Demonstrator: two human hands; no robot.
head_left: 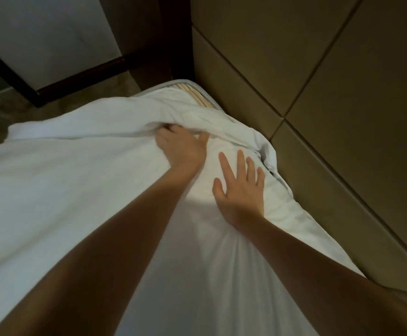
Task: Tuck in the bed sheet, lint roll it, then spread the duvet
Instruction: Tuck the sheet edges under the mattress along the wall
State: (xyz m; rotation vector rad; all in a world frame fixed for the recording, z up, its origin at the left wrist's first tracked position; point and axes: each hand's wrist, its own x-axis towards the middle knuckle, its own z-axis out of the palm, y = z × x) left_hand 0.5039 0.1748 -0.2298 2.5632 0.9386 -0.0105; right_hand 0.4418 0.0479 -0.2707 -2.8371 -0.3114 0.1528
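2 hands are working the bed sheet (96, 195) by the bare mattress corner (199, 97): the left hand (182, 146) is clutching a bunched fold, the right hand (240, 190) is pressing flat, fingers spread. Pulling unevenly is likely risking more exposed mattress.

Only the person's two arms show, a slim bare left forearm (115, 238) and a slim bare right forearm (318, 263), uncovered along all their visible length, ending in a bare left hand (182, 146) and a bare right hand (240, 190).
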